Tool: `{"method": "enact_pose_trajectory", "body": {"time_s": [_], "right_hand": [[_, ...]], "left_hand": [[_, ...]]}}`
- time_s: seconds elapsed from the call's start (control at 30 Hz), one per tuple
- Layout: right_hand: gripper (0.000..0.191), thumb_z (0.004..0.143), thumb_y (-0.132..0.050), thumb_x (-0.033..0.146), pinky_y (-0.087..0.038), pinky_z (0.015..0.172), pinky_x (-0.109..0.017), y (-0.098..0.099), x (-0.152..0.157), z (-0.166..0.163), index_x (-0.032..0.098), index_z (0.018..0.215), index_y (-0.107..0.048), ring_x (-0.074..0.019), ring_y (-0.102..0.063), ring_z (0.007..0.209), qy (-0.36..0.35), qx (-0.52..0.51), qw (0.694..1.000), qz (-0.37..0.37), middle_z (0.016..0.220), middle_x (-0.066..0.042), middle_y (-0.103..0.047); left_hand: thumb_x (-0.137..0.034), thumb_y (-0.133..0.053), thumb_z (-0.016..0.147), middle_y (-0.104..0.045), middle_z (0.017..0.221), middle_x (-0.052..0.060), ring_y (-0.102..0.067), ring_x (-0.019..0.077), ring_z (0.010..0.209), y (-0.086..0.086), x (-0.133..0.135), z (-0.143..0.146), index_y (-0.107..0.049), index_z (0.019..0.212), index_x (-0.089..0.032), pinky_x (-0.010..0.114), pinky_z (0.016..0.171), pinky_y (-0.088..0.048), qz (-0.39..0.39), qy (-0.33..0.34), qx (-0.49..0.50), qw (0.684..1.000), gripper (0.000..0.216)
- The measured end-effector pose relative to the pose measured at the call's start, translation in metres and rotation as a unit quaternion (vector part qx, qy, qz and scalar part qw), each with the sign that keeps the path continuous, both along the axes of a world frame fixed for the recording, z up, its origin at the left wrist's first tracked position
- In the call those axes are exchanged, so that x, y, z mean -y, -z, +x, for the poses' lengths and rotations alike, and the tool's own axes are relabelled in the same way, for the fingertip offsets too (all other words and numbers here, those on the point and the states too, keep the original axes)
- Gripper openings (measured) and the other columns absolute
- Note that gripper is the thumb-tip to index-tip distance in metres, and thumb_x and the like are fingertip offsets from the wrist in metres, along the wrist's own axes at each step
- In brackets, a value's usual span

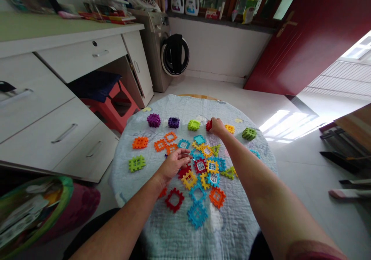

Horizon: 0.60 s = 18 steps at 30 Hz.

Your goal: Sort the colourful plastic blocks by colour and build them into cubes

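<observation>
My right hand (pixel 217 125) reaches to the far side of the round table, its fingers closed on a red notched building tile (pixel 208 125). Whether that tile is single or stacked, I cannot tell. Nearer, my left hand (pixel 178 160) is over the loose pile with fingers extended and nothing visible in them. Beside it lie a dark red window tile (pixel 200 166), a yellow tile (pixel 189 180) and an orange tile (pixel 171 148). Along the back stand a purple stack (pixel 153 120), a dark violet stack (pixel 174 122), a lime stack (pixel 194 125) and a green stack (pixel 249 133).
A pale cloth (pixel 228 213) covers the table. Orange tiles (pixel 140 142) and green tiles (pixel 136 163) sit at the left. White drawers (pixel 63 132), a red stool (pixel 116 105) and a washing machine (pixel 156 51) stand beyond. A bin (pixel 68 206) is at lower left.
</observation>
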State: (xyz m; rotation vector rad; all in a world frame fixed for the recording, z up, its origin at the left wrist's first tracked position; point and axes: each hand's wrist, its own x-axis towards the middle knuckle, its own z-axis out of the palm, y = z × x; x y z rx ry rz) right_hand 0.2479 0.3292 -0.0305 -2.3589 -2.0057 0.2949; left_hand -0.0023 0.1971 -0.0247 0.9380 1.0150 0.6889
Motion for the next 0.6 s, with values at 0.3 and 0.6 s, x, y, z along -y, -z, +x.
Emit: {"method": "enact_pose_trajectory", "body": {"time_s": [0.3,0.6], "right_hand": [[0.069,0.069,-0.061,0.01,-0.044,0.089,-0.034,-0.021,0.025,0.012,0.014,0.134,-0.038,-0.0273,-0.055,0.106,-0.001,-0.06,0.993,0.099,0.126,-0.018,-0.047],[0.055,0.073,-0.063,0.017,-0.039,0.1,-0.04,-0.06,0.153,0.032,0.018,0.127,-0.05,-0.0269,-0.053,0.114,-0.084,-0.099,0.986,0.107,0.128,-0.014,-0.05]], "left_hand": [[-0.032,-0.074,0.066,-0.068,0.096,0.008,-0.064,0.0182,0.086,-0.002,-0.004,-0.004,-0.059,0.099,-0.017,0.028,0.069,-0.047,0.018,-0.009,-0.008,1.0,0.04],[-0.027,-0.069,0.064,-0.067,0.089,0.005,-0.061,0.016,0.078,-0.005,-0.007,-0.006,-0.061,0.095,-0.016,0.027,0.067,-0.046,0.099,-0.033,-0.077,0.992,0.034]]}}
